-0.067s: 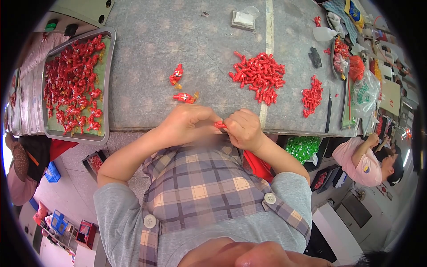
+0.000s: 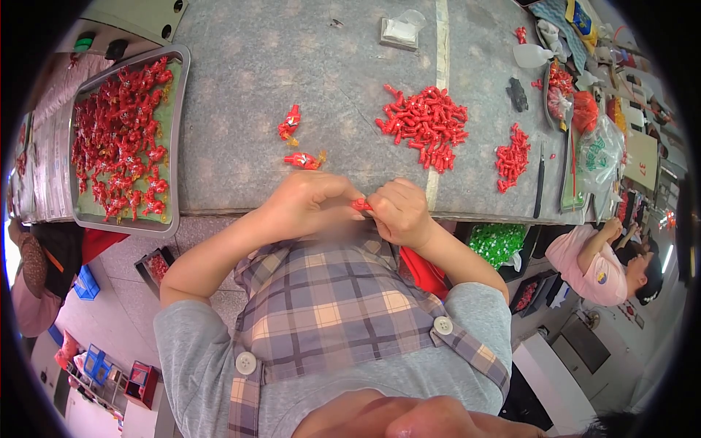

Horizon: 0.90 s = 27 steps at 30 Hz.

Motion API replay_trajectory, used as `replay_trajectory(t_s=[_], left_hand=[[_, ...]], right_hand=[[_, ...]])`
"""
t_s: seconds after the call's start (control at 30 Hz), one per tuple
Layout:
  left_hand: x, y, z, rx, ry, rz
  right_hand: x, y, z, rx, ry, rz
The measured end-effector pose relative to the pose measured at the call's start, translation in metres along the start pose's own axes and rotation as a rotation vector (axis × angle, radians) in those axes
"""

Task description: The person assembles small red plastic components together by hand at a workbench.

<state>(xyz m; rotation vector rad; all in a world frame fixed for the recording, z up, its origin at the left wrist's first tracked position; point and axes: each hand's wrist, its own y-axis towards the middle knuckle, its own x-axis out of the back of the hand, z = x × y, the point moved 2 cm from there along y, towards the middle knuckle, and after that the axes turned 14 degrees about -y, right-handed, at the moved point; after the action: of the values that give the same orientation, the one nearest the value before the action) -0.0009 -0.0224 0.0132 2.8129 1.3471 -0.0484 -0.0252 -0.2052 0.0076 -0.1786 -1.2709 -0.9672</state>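
Between my two hands, just over the table's near edge, is a small glossy red plastic piece, mostly covered by fingers. My left hand pinches its left end between thumb and fingertips. Curled into a fist, my right hand grips the other end. Beyond the left hand lie two red toy figures with yellowish clear parts, an upper figure and a lower figure. A large heap of red limb-like pieces lies beyond my right hand, with a smaller heap farther right.
A metal tray of red figures stands at the left. On the right are a slim black-handled tool, a black scrap and a clear plastic bag. Green pieces sit below the table edge. A person in pink works at right.
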Motion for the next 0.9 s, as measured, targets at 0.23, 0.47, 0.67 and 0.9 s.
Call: replay_trajectory(t_s=[0.23, 0.47, 0.67, 0.9], left_hand=[[0.0003, 0.0002, -0.0012, 0.037, -0.017, 0.012], [0.0010, 0.0002, -0.0005, 0.018, -0.010, 0.016], [0.0008, 0.0005, -0.0019, 0.021, -0.007, 0.015], [0.0006, 0.0003, -0.0018, 0.020, -0.006, 0.018]], right_hand=[[0.0002, 0.0002, 0.0004, 0.003, -0.001, -0.005], [0.0005, 0.0008, 0.0002, 0.004, -0.005, 0.001], [0.0007, 0.0005, 0.0004, 0.005, -0.010, 0.003], [0.0012, 0.0004, 0.0008, 0.004, -0.009, 0.004]])
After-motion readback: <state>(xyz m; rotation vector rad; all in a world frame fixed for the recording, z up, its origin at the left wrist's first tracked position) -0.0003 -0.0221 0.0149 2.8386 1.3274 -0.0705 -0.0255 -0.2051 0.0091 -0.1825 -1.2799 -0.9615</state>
